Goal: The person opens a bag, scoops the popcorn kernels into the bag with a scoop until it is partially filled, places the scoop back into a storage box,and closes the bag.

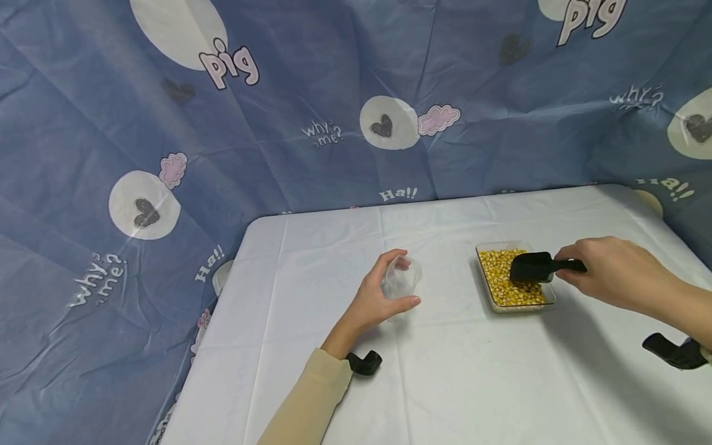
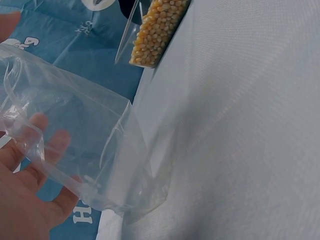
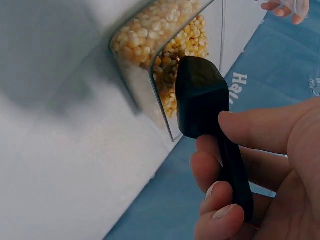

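My right hand (image 1: 617,272) grips a small black scoop (image 3: 202,95) by its handle, thumb on top and fingers curled below. The scoop's head overlaps the corn kernels (image 1: 500,281) at the right side of a clear rectangular container (image 1: 520,309). Yellow kernels fill much of that container. To its left, my left hand (image 1: 375,293) holds a clear plastic bag (image 2: 90,110), thumb and fingers curved round it near its mouth. In the left wrist view the bag hangs thin and see-through, with only the cloth behind showing through it.
A white cloth (image 1: 445,383) covers the table. Behind it and at the left hangs a blue printed fabric (image 1: 311,74). Black wrist mounts (image 1: 364,363) are on both forearms, the right one close to the picture's right edge.
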